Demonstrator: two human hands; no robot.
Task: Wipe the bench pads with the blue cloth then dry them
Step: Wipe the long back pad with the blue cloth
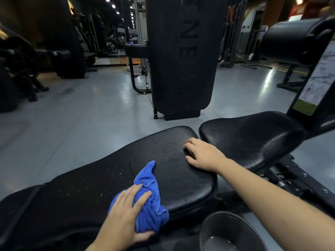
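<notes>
A long black bench pad (101,180), cracked and speckled with droplets, runs across the lower middle of the head view. A crumpled blue cloth (151,201) lies on its near edge. My left hand (125,212) presses on the cloth with spread fingers, thumb tucked under the cloth's near side. My right hand (203,153) rests on the pad's far right end, fingers bent down onto the surface, holding nothing. A second black seat pad (250,140) sits just right of it, across a narrow gap.
A round dark basin (230,232) with some water stands on the floor at the lower right. A tall black weight-stack cover (183,57) rises behind the bench. A roller pad (291,40) and a placard (315,84) are at the right. Grey floor (81,109) spreads to the left.
</notes>
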